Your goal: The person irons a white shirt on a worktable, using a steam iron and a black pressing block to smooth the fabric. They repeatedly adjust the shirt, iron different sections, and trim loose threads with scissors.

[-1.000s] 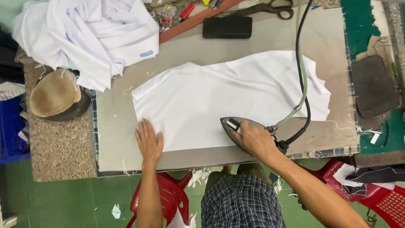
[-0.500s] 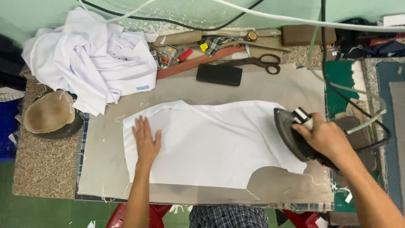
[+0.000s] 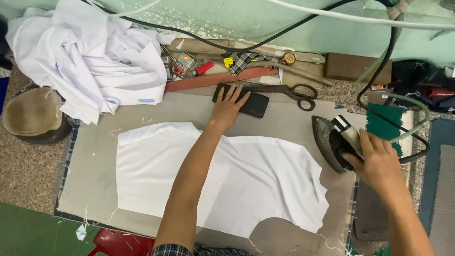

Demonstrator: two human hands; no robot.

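Note:
A white cut fabric piece [image 3: 151, 166] lies flat on the grey padded ironing board [image 3: 95, 156]. My left hand [image 3: 227, 106] reaches across it to the far side and lies with spread fingers on a black rectangular block [image 3: 253, 104]. My right hand [image 3: 377, 159] grips the handle of a dark steam iron [image 3: 327, 137], which sits at the right end of the board, just off the fabric. The iron's black cord and green hose [image 3: 412, 137] loop away to the right.
A heap of white garments [image 3: 90, 57] fills the far left. Scissors [image 3: 296, 92], a reddish wooden strip [image 3: 213, 79] and small clutter lie along the wall. A brown padded form [image 3: 28, 114] sits at the left. A red plastic stool [image 3: 118, 242] shows below.
My left hand lifted off the fabric and reached forward onto the black block. My right hand carried the iron from the fabric's near edge to the board's right end.

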